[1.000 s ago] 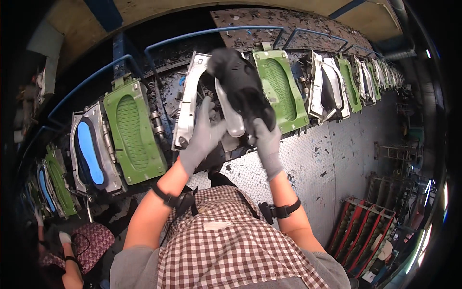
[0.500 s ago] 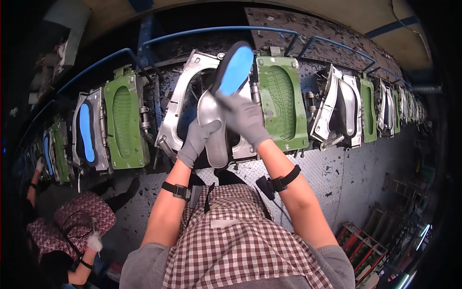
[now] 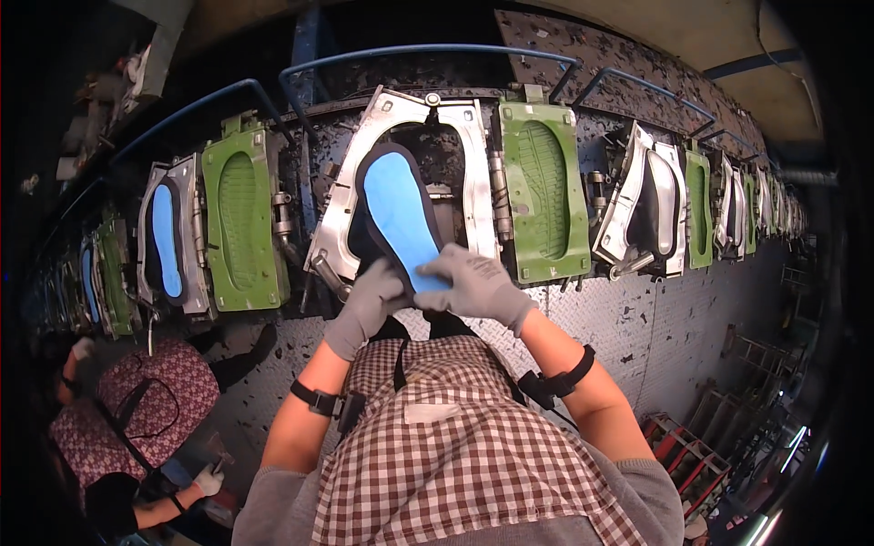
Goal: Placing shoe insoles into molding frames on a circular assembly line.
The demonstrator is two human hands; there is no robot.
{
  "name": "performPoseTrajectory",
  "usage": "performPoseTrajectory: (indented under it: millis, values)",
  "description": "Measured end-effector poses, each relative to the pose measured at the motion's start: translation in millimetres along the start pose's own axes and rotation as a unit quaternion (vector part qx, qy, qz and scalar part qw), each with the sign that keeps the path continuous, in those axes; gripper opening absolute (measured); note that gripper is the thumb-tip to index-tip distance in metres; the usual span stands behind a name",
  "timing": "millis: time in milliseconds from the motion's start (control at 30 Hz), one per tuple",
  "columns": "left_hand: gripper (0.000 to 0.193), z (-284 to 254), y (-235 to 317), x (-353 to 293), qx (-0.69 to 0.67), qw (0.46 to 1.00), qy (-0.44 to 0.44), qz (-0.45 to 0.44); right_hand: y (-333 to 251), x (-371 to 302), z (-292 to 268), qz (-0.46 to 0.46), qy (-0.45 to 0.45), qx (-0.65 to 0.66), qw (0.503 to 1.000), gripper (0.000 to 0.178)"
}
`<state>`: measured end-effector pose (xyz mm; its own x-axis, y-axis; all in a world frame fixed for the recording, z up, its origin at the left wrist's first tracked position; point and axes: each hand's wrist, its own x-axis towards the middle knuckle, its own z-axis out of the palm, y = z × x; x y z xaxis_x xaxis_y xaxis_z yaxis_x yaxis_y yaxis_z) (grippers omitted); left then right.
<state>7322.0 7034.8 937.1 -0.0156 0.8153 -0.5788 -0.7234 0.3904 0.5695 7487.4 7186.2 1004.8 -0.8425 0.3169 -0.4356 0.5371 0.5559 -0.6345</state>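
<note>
A shoe upper (image 3: 401, 214) with a bright blue bottom and a black edge lies sole-up over the middle mould, its heel toward me. The silver foot-shaped last is no longer visible; the upper covers the place where it stood. My left hand (image 3: 367, 308), in a grey glove, is closed on the black edge at the heel's left side, fingertips partly hidden. My gloved right hand (image 3: 473, 285) grips the heel from the right, thumb and fingers against the blue bottom. Around the upper stands the open silver mould frame (image 3: 337, 223).
Right of the frame is a green sole mould plate (image 3: 543, 182); another green plate (image 3: 241, 218) stands left, beside a mould with a blue-bottomed upper (image 3: 165, 241). More moulds continue rightward. A blue rail (image 3: 428, 47) runs behind. A co-worker's gloved hand (image 3: 208, 480) is at lower left.
The blue-bottomed upper has come down from my raised right hand onto the silver last, covering it. My left hand has shifted from the last to the upper's heel edge.
</note>
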Motion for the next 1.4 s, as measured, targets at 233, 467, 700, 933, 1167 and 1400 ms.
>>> performPoseTrajectory:
  millis: [233,467,700,933,1167,1400]
  values:
    - [0.055,1,24,76,-0.052,0.971,0.133,0.19,8,62,17,0.14,0.191,0.072,0.969,0.069]
    - [0.044,22,27,108,0.015,0.975,0.085,0.203,26,47,35,0.208,0.321,0.247,0.89,0.058]
    - [0.037,25,46,155,-0.052,0.964,0.119,0.23,20,61,-14,0.138,0.327,0.057,0.933,0.059]
    - [0.092,85,13,111,0.32,0.868,0.272,0.267,50,39,-18,0.099,0.329,0.01,0.939,0.044]
    - [0.073,163,-110,115,0.374,0.827,0.23,0.351,178,-201,-31,0.114,0.278,0.084,0.95,0.046]
    - [0.061,403,-279,293,0.336,0.89,-0.201,0.234,328,-539,8,0.405,0.396,0.199,0.799,0.053]
